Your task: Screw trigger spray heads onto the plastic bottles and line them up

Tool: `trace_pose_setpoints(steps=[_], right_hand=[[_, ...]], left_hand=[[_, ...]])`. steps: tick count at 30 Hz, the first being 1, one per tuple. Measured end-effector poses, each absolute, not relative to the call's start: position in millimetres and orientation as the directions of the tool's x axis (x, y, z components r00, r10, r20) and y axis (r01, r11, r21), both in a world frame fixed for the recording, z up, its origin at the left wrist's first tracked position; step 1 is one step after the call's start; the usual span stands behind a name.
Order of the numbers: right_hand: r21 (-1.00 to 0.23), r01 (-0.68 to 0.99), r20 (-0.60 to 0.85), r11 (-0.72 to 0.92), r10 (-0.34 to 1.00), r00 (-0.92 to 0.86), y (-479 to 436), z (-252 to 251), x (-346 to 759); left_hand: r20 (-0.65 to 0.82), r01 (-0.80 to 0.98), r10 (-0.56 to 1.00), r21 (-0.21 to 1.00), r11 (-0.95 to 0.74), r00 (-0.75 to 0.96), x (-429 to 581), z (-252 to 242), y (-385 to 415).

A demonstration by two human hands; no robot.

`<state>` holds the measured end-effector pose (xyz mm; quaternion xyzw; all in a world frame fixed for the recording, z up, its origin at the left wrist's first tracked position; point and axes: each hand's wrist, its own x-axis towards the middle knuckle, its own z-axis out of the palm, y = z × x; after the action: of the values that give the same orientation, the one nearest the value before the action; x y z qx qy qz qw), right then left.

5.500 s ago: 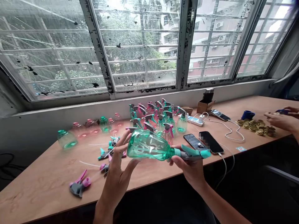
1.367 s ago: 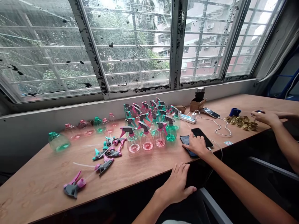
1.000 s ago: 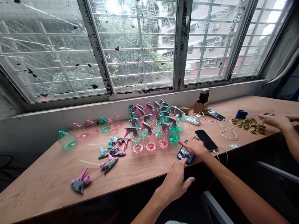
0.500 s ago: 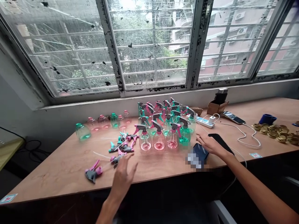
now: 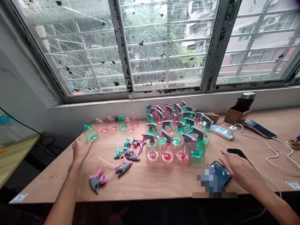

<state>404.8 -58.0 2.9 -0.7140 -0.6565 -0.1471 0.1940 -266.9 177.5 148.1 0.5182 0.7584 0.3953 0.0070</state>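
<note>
At the left end of the table my left hand is open, its thumb and fingers apart just in front of a green bottle without a spray head. Whether the fingertips touch the bottle I cannot tell. My right hand rests low at the right with fingers stretched out and holds nothing, beside a dark phone and partly over another black phone. Between the hands lie several loose trigger spray heads, in grey with pink or green. One pink-and-grey spray head lies apart, nearer the front edge.
Behind the loose heads stand several assembled spray bottles, pink and green. Several headless pink bottles line the wall. A power strip, white cables, a charging phone and a small cardboard box occupy the right.
My left hand has moved left from the loose spray heads to the green bottle. My right hand has shifted slightly lower, still stretched out. The view has turned left.
</note>
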Motion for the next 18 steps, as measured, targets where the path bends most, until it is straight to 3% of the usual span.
trace_pose_setpoints(steps=[5, 8, 12, 14, 16, 18], right_hand=[[-0.24, 0.955, 0.817, -0.174, 0.496, 0.295, -106, 35, 327], [-0.261, 0.955, 0.862, 0.14, 0.479, 0.166, -114, 46, 242], [-0.269, 0.688, 0.798, 0.674, 0.555, -0.233, -79, 57, 124], [-0.3, 0.612, 0.719, 0.732, 0.595, -0.359, -42, 70, 73], [-0.313, 0.642, 0.573, 0.7, 0.678, -0.461, 5, 88, 30], [-0.201, 0.734, 0.331, 0.649, 0.75, -0.572, 57, 105, -7]], left_hand=[[0.286, 0.725, 0.766, 0.611, 0.317, -0.576, -281, 156, 240], [0.258, 0.712, 0.762, 0.61, 0.348, -0.593, -282, 150, 260], [0.252, 0.725, 0.783, 0.603, 0.332, -0.569, -287, 143, 270], [0.262, 0.74, 0.797, 0.598, 0.31, -0.545, -290, 141, 269], [0.271, 0.755, 0.812, 0.592, 0.284, -0.517, -292, 138, 262], [0.271, 0.768, 0.833, 0.587, 0.255, -0.483, -294, 136, 251]])
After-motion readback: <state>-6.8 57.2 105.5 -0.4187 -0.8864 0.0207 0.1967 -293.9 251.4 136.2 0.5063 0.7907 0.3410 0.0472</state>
